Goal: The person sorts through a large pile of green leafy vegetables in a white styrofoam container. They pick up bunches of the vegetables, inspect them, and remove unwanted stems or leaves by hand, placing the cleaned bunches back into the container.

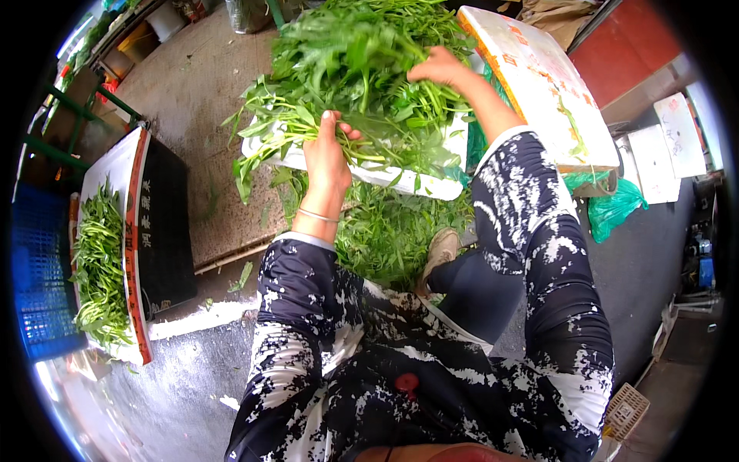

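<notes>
My left hand [328, 151] is closed around a bunch of leafy green stems [288, 128] that looks like water spinach, with the thumb on top. My right hand [441, 69], farther forward and to the right, grips some greens [398, 47] blurred by motion. Both hands are above a white foam slab or box lid [430, 186], whose near edge shows beneath scattered leaves. A large heap of the same greens [323, 34] rises behind it. More loose greens [392, 237] lie below, next to my shoe [443, 251].
At right, a white foam box [537, 75] bears printing, near a green plastic bag [615, 211] and white boxes [652, 161]. On the left, greens [101, 265] fill a foam box [137, 190] beside a blue crate [43, 277]. A raised floor edge [236, 254] runs between.
</notes>
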{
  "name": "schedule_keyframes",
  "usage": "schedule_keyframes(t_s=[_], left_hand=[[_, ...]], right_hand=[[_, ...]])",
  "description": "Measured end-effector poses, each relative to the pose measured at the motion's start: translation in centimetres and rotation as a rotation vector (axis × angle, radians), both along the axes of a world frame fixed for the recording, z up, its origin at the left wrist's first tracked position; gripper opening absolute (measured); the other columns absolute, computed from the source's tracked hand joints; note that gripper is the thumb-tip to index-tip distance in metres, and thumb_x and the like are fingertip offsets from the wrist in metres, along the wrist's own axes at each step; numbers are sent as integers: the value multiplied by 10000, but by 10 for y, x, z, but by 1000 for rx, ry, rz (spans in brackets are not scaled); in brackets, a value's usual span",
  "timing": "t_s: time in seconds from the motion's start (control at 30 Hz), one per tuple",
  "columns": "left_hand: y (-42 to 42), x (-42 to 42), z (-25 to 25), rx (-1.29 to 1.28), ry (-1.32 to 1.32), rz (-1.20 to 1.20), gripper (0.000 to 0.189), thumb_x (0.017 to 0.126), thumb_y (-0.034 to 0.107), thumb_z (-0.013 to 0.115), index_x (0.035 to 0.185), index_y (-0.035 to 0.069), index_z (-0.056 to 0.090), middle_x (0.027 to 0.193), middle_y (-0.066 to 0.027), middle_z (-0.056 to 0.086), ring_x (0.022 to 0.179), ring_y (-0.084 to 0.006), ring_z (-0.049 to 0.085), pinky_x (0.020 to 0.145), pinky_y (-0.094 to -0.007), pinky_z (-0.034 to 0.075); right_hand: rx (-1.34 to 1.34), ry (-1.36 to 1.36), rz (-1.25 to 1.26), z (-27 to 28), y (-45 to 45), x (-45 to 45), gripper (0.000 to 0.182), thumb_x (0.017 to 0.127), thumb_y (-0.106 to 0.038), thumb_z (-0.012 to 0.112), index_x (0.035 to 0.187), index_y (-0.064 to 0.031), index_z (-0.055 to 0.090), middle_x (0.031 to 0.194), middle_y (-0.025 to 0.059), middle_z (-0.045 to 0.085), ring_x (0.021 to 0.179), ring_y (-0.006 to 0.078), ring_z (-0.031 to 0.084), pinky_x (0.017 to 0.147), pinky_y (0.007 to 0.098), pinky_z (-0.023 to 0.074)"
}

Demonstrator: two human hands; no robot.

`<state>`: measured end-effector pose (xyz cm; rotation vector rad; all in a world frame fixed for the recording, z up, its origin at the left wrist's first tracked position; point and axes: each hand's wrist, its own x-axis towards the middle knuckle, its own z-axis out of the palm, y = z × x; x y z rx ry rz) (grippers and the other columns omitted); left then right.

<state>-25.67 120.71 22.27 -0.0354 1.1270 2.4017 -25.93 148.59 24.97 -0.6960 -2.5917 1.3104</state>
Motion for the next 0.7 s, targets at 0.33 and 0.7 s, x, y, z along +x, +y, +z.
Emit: schedule_keyframes(t_s=[0.33, 0.7], left_hand=[[-16, 0, -3, -210, 73, -147, 219, 885, 185, 523, 945, -19, 575, 713, -65, 572, 590, -175, 566, 537, -282, 463], [26, -54, -21, -476, 367, -80, 110, 827, 81, 576, 917, 21, 595, 826, -62, 619, 712, -159, 595, 543, -294, 496]], right_hand=[[-1034, -78, -151, -25, -31, 29, 291, 769, -250, 649, 981, -65, 575, 855, 86, 628, 685, 177, 629, 626, 333, 551], [-447, -9, -146, 13, -48, 62, 820, 577, -353, 822, 1184, 29, 425, 1186, 155, 475, 1132, 250, 425, 914, 434, 341]])
